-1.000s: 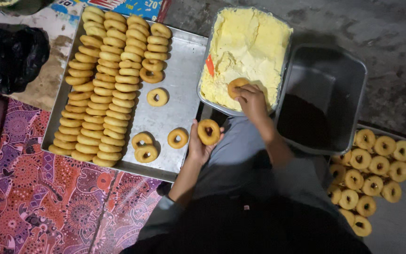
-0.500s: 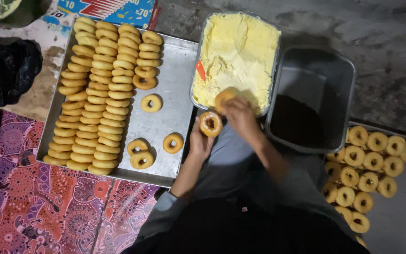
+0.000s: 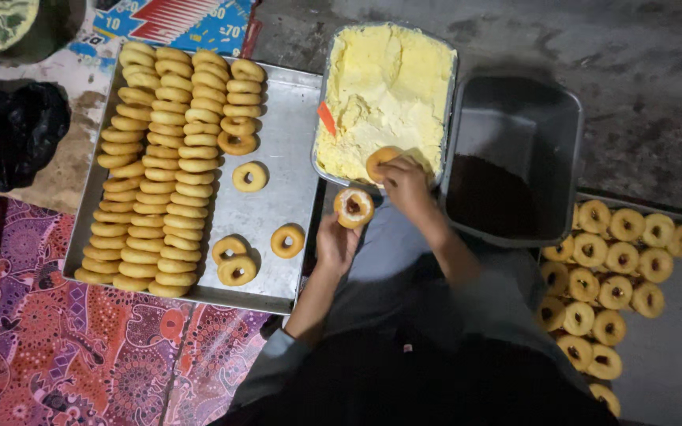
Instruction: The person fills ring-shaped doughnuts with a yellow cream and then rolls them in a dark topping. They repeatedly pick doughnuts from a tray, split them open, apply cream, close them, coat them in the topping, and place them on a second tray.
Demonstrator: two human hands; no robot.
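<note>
Mostly Plain Rings Remained, One Ring in Each Hand

Clearly the work was only partly done at this moment; the left hand (image 3: 335, 243) was closed around a ring pastry (image 3: 354, 207) whose middle looked dark, as if already filled, and it held this piece just in front of the near edge of the cream container (image 3: 445, 102); the right hand (image 3: 406, 183) gripped a second ring (image 3: 380, 162) with its fingers and pressed it against the yellow cream (image 3: 384, 87) at the near edge of that container; an orange scraper (image 3: 326, 118) lay in the cream near its left edge.

On the steel tray (image 3: 282, 126) at the left, long rows of plain rings (image 3: 163, 166) filled the left half, and they looked untouched; five loose rings (image 3: 249, 176) lay apart on the bare right half of the tray, some near its front edge; I could not tell if these were finished or waiting.

At the right, a second tray (image 3: 672, 331) carried rings with dark centres (image 3: 617, 260), set close together along its left side; I judged these to be the finished ones.

Between the cream container and that tray stood a grey tub (image 3: 550, 126) with a dark topping (image 3: 491, 197) in its near left corner.

So, by my judgement, a smaller part was done and the larger part was left; the plain rows were more numerous than the dark-centred group, though the right tray ran out of view; a patterned cloth (image 3: 65, 347) lay under the front of the steel tray.
</note>
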